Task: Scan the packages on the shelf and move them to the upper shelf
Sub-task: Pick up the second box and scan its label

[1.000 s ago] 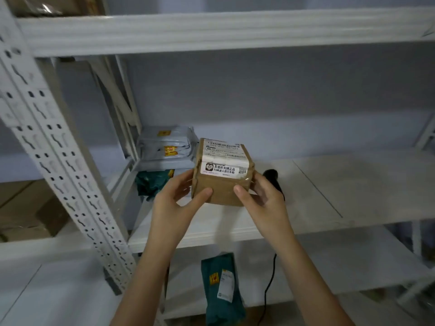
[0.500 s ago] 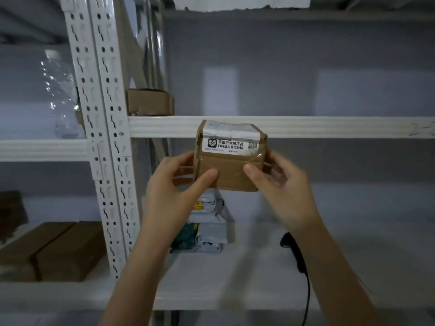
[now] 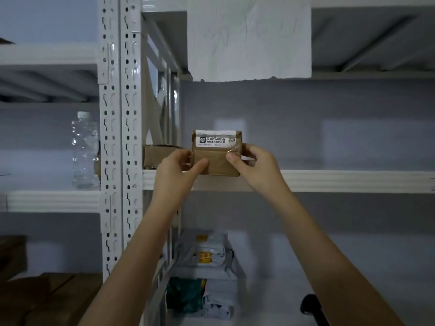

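Cardboard package [image 3: 216, 156], pinched between left hand [image 3: 175, 169] at nine o'clock and right hand [image 3: 255, 165] at three, sits at the upper shelf [image 3: 329, 181] edge.

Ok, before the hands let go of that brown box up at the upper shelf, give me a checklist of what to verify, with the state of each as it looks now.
1. Grip: left hand and right hand both hold the brown box at its sides: ok.
2. Box at the level of the upper shelf: ok.
3. Box fully resting on the shelf: cannot tell; its bottom edge sits at the front lip.
4. Room to the left: a second cardboard box stands close by, any gap hidden by the left hand: cannot tell.
5. Room to the right on the shelf: ok.
6. Label facing outward and upright: ok.
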